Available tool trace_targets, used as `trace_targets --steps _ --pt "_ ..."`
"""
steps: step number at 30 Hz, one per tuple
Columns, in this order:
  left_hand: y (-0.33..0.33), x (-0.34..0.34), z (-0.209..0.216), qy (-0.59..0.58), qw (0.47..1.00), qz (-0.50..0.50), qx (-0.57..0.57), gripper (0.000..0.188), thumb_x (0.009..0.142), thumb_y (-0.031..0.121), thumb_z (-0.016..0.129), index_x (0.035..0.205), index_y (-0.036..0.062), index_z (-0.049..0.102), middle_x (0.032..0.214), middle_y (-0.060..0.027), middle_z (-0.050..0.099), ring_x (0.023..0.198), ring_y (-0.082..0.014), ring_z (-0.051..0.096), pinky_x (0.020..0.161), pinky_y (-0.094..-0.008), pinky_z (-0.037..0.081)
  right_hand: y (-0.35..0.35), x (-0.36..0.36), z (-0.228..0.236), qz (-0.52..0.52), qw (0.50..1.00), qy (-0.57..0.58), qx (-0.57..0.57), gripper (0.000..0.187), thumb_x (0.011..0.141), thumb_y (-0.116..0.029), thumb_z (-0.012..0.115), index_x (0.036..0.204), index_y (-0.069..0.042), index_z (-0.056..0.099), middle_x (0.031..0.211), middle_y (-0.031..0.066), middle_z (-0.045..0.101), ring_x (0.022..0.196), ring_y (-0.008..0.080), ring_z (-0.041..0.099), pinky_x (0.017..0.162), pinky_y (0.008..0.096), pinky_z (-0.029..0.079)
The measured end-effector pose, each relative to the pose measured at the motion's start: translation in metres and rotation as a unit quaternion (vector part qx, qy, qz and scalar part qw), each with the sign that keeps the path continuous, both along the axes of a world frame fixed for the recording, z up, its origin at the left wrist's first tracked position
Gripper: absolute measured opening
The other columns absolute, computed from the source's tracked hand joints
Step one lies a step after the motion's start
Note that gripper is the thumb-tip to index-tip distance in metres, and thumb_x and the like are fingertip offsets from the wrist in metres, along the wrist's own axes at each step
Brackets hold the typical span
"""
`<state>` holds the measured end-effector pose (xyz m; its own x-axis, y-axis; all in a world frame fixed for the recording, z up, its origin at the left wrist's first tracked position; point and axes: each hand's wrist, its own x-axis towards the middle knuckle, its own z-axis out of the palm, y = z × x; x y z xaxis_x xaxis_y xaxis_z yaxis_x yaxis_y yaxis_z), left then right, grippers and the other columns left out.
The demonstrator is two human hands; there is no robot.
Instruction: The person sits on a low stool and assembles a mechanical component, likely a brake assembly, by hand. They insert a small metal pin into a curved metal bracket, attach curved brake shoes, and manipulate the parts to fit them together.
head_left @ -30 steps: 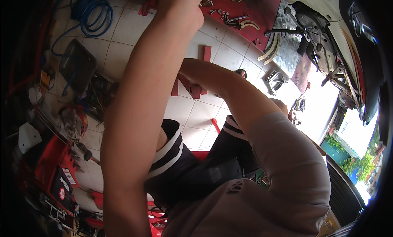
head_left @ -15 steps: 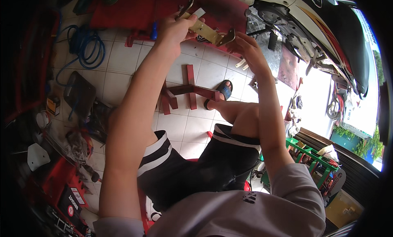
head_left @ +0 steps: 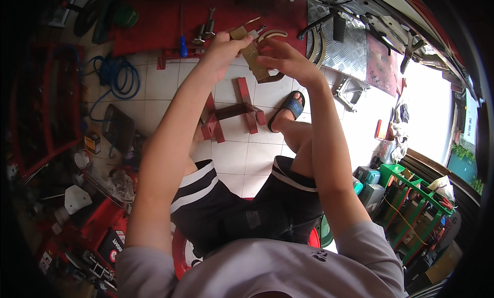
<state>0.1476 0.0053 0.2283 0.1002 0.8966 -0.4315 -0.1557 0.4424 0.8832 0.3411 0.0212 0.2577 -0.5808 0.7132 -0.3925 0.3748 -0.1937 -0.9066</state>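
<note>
My left hand [head_left: 222,55] is closed on a gold-coloured metal bracket [head_left: 252,60], pinching it near its upper end along with a small grey piece [head_left: 252,34]. The bracket hangs steeply, its bent dark end lowest, above the front edge of a red work table. From the other side, the curled fingers of my right hand [head_left: 290,64] grip the bracket's edge; part of them is hidden behind it. On the table just beyond my hands lie a screwdriver [head_left: 183,46] with a blue handle, large bolts [head_left: 210,26] and a curved metal strip [head_left: 272,34].
A motorcycle [head_left: 355,12] stands on the red table [head_left: 247,7] at the far right. Below my hands, a red metal stand [head_left: 231,111] sits on the tiled floor beside my sandalled foot. A coiled blue hose [head_left: 121,76] lies left; a green rack [head_left: 411,195] stands right.
The bracket has swung from a shallow slant to a steep one. My right hand has moved left, closer to my left hand. The view has shifted, showing more of the table.
</note>
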Motion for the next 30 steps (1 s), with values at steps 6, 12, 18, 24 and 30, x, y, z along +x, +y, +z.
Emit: trace_targets --steps 6,12,18,24,30 --pt "0.008 0.017 0.005 -0.126 0.989 0.074 -0.009 0.027 0.092 0.020 0.061 0.114 0.0050 0.059 0.107 -0.0042 0.063 0.097 -0.0132 0.055 0.085 -0.0314 0.043 0.010 0.005 -0.020 -0.093 0.992 -0.045 0.072 0.036 0.084 -0.015 0.065 0.117 -0.003 0.058 0.100 0.0079 0.068 0.087 0.0147 0.062 0.072 0.0268 0.048" --pt "0.012 0.016 -0.001 -0.144 0.987 0.056 0.048 0.029 0.093 0.016 0.058 0.119 0.0048 0.056 0.111 -0.0050 0.061 0.102 -0.0137 0.057 0.088 -0.0299 0.046 0.015 0.008 -0.015 -0.174 0.983 -0.004 0.066 0.036 0.084 -0.012 0.063 0.118 -0.001 0.058 0.096 0.0081 0.068 0.083 0.0135 0.062 0.072 0.0260 0.047" --pt "0.013 0.014 0.006 -0.226 0.971 0.064 0.048 0.035 0.088 0.007 0.059 0.123 0.0041 0.055 0.110 -0.0063 0.063 0.102 -0.0144 0.059 0.090 -0.0311 0.046 0.017 0.005 -0.015 -0.232 0.966 0.104 0.046 0.032 0.085 -0.014 0.061 0.114 0.000 0.059 0.092 0.0076 0.067 0.079 0.0131 0.062 0.069 0.0264 0.047" --pt "0.008 0.018 0.010 -0.161 0.967 0.026 0.197 0.043 0.083 -0.005 0.059 0.125 0.0024 0.054 0.116 -0.0063 0.063 0.112 -0.0164 0.058 0.094 -0.0307 0.047 0.014 -0.002 -0.006 -0.245 0.943 0.219 -0.048 0.028 0.089 -0.017 0.057 0.110 0.002 0.061 0.085 0.0096 0.066 0.072 0.0155 0.062 0.065 0.0287 0.047" --pt "0.006 0.021 0.005 0.152 0.923 0.047 0.351 0.045 0.078 -0.002 0.070 0.120 0.0058 0.060 0.112 -0.0048 0.062 0.101 -0.0131 0.060 0.084 -0.0273 0.050 0.009 -0.006 -0.011 -0.192 0.933 0.257 -0.161 0.033 0.096 -0.024 0.043 0.109 0.001 0.059 0.086 0.0125 0.067 0.068 0.0190 0.062 0.066 0.0312 0.047"
